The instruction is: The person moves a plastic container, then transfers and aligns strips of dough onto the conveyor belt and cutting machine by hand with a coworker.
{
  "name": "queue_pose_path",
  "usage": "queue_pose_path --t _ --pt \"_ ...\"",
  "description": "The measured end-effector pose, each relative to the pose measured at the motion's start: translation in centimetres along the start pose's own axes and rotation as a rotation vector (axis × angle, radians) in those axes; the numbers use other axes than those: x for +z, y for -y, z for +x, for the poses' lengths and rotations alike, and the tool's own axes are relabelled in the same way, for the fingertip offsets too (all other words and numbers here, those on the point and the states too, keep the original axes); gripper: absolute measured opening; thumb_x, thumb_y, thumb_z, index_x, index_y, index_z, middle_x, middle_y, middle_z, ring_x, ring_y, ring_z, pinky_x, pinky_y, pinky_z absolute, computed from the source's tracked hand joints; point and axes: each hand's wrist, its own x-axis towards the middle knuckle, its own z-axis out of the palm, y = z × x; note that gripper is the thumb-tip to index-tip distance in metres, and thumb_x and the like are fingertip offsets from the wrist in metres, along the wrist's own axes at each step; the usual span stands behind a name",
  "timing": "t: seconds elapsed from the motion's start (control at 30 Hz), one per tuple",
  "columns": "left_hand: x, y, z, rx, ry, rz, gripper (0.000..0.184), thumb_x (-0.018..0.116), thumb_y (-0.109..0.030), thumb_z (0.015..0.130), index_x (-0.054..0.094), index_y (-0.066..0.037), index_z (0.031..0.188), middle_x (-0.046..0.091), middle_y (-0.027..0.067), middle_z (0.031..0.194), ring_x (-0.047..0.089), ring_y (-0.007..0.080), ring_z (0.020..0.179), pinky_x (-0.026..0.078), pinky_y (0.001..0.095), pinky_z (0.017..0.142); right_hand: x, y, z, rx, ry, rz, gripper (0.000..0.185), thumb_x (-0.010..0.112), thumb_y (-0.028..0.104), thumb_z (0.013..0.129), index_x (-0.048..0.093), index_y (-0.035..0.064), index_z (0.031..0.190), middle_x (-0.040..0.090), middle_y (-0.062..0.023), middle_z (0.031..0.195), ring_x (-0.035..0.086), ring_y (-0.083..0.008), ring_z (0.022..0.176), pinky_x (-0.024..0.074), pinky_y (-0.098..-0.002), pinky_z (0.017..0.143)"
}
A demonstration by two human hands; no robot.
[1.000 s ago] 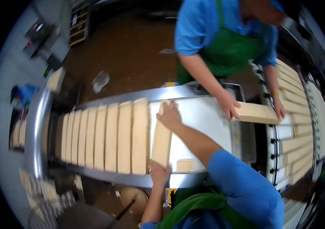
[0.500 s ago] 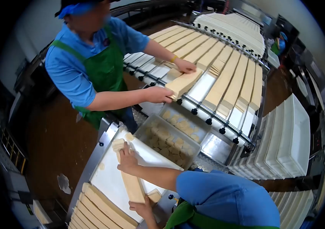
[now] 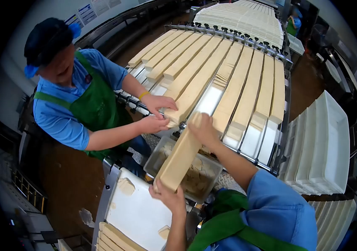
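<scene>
Both my hands hold a long, pale stack of what look like thin dough sheets (image 3: pixel 180 157), slanting over a clear plastic bin (image 3: pixel 214 167). My right hand (image 3: pixel 203 127) grips its far end, close to the conveyor edge. My left hand (image 3: pixel 171 198) is wrapped round its near end, by the white belt surface (image 3: pixel 138 213). Beside my right hand, a co-worker's hands (image 3: pixel 159 113) are at the near end of another stack (image 3: pixel 197 83) on the conveyor. Dough scraps lie in the bin beneath my stack.
Several long stacks (image 3: pixel 239 88) lie side by side on the slatted conveyor (image 3: pixel 207 103). More stacks (image 3: pixel 117 238) sit at the bottom left. Nested white trays (image 3: pixel 327 142) stand on the right. A dough scrap (image 3: pixel 126 186) lies on the white surface.
My hands have moved up and right from the white surface, holding a stack now over the bin. The co-worker's stack now lies in line on the conveyor. The camera view has shifted.
</scene>
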Motion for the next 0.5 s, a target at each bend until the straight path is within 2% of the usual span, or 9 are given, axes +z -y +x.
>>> queue_pose_path --t 0.03,0.1,0.13,0.17,0.2,0.27,0.3,0.47,0.5 --pt "1.0 -1.9 1.4 0.059 0.012 -0.002 0.071 0.071 -0.008 0.076 0.035 -0.003 0.137 0.015 0.0303 0.139 0.033 0.0470 0.122 0.036 0.0447 0.102 -1.2 -0.1 2.5 0.045 0.031 -0.043 0.072 0.061 0.047 0.080 0.037 0.0008 0.129 0.045 -0.0255 0.122 0.050 -0.0434 0.112 0.0458 -0.0478 0.090" --pt "3.3 -3.5 4.4 0.161 0.042 -0.001 0.070 0.072 -0.008 0.076 0.036 -0.003 0.136 0.020 0.0279 0.138 0.036 0.0454 0.121 0.037 0.0443 0.101 -1.6 -2.1 7.7 0.028 0.072 -0.206 0.067 0.049 0.053 0.085 0.046 0.0010 0.126 0.052 -0.0233 0.121 0.048 -0.0405 0.115 0.0400 -0.0499 0.095" --pt "4.2 -3.9 5.6 0.254 0.086 -0.002 0.070 0.073 -0.008 0.076 0.037 -0.003 0.136 0.025 0.0254 0.138 0.039 0.0438 0.121 0.038 0.0439 0.100 -1.8 -3.3 10.4 0.023 0.078 -0.193 0.067 0.049 0.053 0.085 0.046 0.0010 0.126 0.052 -0.0233 0.121 0.048 -0.0405 0.115 0.0400 -0.0499 0.095" --pt "5.2 -3.9 6.7 0.256 0.078 0.010 0.070 0.073 -0.008 0.076 0.037 -0.003 0.136 0.025 0.0254 0.138 0.039 0.0438 0.121 0.038 0.0439 0.100 -2.0 -4.6 13.1 -0.007 0.205 -0.431 0.062 0.044 0.051 0.087 0.051 0.0021 0.124 0.054 -0.0230 0.121 0.046 -0.0388 0.117 0.0352 -0.0508 0.098" --pt "6.1 -3.9 7.8 0.242 0.188 -0.075 0.069 0.074 -0.009 0.076 0.038 -0.003 0.135 0.029 0.0237 0.137 0.041 0.0420 0.120 0.039 0.0432 0.099 -2.3 -5.4 15.2 -0.040 0.329 -0.669 0.059 0.038 0.050 0.089 0.055 0.0031 0.122 0.055 -0.0227 0.122 0.045 -0.0371 0.119 0.0304 -0.0518 0.100" --pt "7.2 -5.1 9.4 0.131 0.381 -0.241 0.068 0.076 -0.012 0.076 0.041 -0.006 0.134 0.034 0.0212 0.136 0.044 0.0391 0.119 0.041 0.0410 0.098 -2.4 -6.7 18.2 -0.034 0.252 -0.644 0.058 0.035 0.047 0.090 0.057 0.0031 0.121 0.055 -0.0221 0.124 0.043 -0.0363 0.120 0.0266 -0.0516 0.101" --pt "7.9 -5.3 9.9 0.133 0.375 -0.230 0.068 0.076 -0.012 0.076 0.041 -0.006 0.134 0.034 0.0212 0.136 0.044 0.0391 0.119 0.041 0.0410 0.098 -2.6 -7.0 19.5 -0.021 0.168 -0.630 0.058 0.032 0.045 0.091 0.059 0.0031 0.120 0.055 -0.0215 0.126 0.042 -0.0356 0.121 0.0229 -0.0514 0.102" --pt "12.2 -4.2 10.7 0.223 0.405 -0.148 0.066 0.075 -0.014 0.077 0.043 -0.010 0.134 0.034 0.0212 0.134 0.045 0.0373 0.118 0.041 0.0394 0.098 -3.4 -7.4 22.8 0.034 0.319 -0.665 0.058 0.032 0.040 0.091 0.054 -0.0016 0.125 0.051 -0.0216 0.131 0.040 -0.0355 0.125 0.0244 -0.0478 0.103" --pt "12.9 -4.3 10.8 0.219 0.401 -0.123 0.065 0.075 -0.013 0.077 0.043 -0.009 0.134 0.034 0.0213 0.133 0.045 0.0370 0.118 0.041 0.0390 0.098 -2.3 -8.5 23.1 0.030 0.136 -0.632 0.059 0.033 0.040 0.091 0.053 -0.0039 0.125 0.048 -0.0228 0.134 0.040 -0.0357 0.125 0.0253 -0.0461 0.102"
